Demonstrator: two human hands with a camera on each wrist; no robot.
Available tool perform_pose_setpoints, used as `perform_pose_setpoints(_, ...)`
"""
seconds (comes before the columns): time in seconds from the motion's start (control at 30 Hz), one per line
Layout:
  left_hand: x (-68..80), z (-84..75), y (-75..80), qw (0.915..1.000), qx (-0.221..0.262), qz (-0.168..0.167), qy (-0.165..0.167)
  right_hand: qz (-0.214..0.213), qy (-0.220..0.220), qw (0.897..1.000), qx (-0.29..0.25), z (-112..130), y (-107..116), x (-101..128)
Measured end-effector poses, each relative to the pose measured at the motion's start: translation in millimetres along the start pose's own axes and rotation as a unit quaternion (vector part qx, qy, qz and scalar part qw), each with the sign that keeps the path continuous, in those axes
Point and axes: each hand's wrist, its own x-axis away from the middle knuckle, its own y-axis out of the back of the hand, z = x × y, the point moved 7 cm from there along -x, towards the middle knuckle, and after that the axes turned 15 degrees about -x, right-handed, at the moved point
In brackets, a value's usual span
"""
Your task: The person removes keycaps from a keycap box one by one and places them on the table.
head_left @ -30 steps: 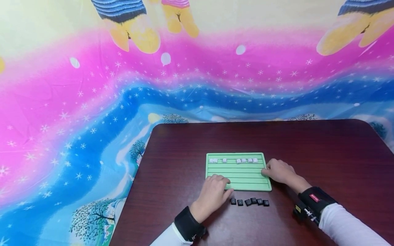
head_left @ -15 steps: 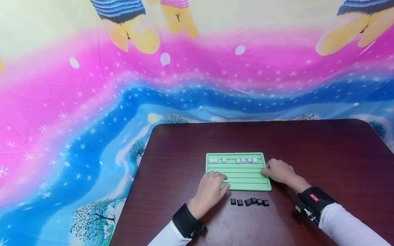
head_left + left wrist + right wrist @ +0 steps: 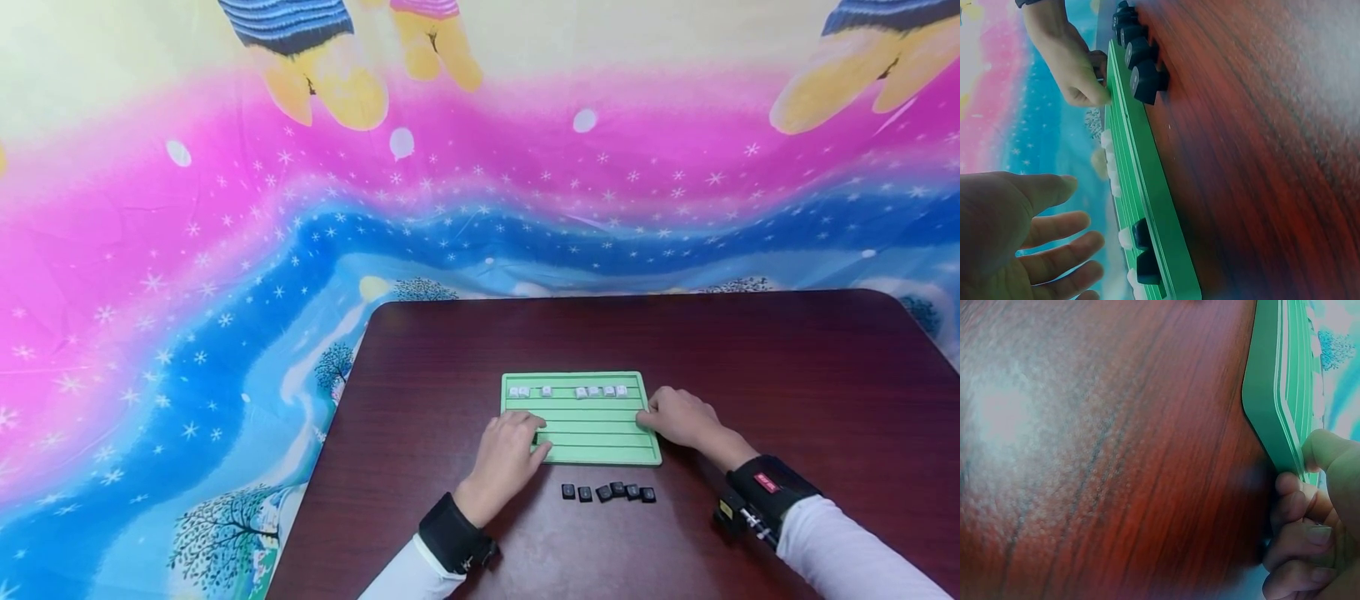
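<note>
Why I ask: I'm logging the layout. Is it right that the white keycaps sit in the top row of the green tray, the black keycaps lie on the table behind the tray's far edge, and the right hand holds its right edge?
Not quite: the black keycaps lie in front of the green tray, by its near edge, as the head view shows. The white keycaps do sit in the top row, and the right hand holds the right edge.

Both arms wear white long sleeves (image 3: 847,554) with black wrist straps (image 3: 455,540), the right strap (image 3: 765,496) bearing a small red label.
</note>
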Motion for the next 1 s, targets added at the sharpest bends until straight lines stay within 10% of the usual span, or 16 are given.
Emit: perform_pose_setpoints(1.0,-4.8,14.8,-18.6,0.9990,-0.025,0.031,0.022,-0.005,0.006,1.000,-0.001,0.0,0.3,-0.6)
